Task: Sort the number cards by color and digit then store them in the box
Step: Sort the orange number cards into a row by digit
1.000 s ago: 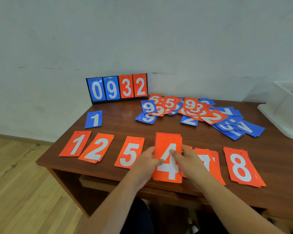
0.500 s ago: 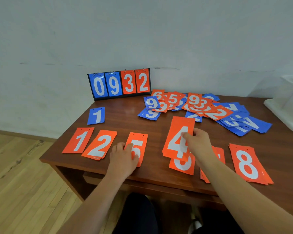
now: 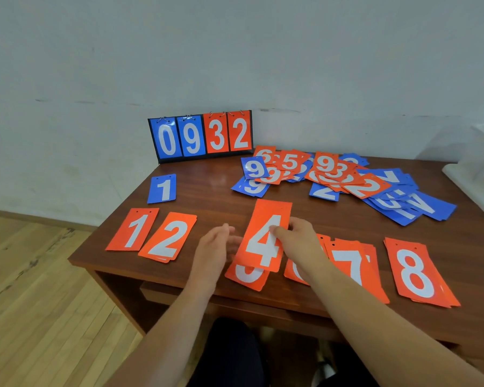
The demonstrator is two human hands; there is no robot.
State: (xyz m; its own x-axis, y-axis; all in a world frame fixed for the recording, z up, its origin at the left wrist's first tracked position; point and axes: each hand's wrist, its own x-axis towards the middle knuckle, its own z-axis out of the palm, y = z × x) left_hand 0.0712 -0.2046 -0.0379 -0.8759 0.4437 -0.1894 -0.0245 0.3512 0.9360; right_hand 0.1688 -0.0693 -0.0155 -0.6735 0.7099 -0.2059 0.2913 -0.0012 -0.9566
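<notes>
My right hand (image 3: 299, 241) pinches the orange 4 card (image 3: 263, 247) at its right edge, thumb on the face and fingers curled behind. My left hand (image 3: 214, 247) hangs just left of that card with fingers loosely spread. It is blurred, and I cannot tell whether it touches the edge.

The card is at the front middle of the table (image 3: 213, 196), raised over the row. Its long axis runs away from me with the top leaning slightly right, and the digit reads upright from my side. It is a thin, flat, glossy rectangle with a white numeral.

It covers the top of another orange card (image 3: 248, 276), of which I see only the lower curve of a white digit. My right wrist hides most of a second orange card (image 3: 292, 272).

To the left lie an orange 1 (image 3: 133, 229), an orange 2 stack (image 3: 168, 237) and a blue 1 (image 3: 162, 188). To the right lie fanned stacks of 7 (image 3: 352, 268) and 8 (image 3: 415, 273).

A mixed heap (image 3: 330, 171) of blue and orange cards sprawls at the back. A flip scoreboard (image 3: 201, 136) showing 0932 stands against the wall. The white plastic box (image 3: 481, 166) sits at the far right edge of the polished brown wood.
</notes>
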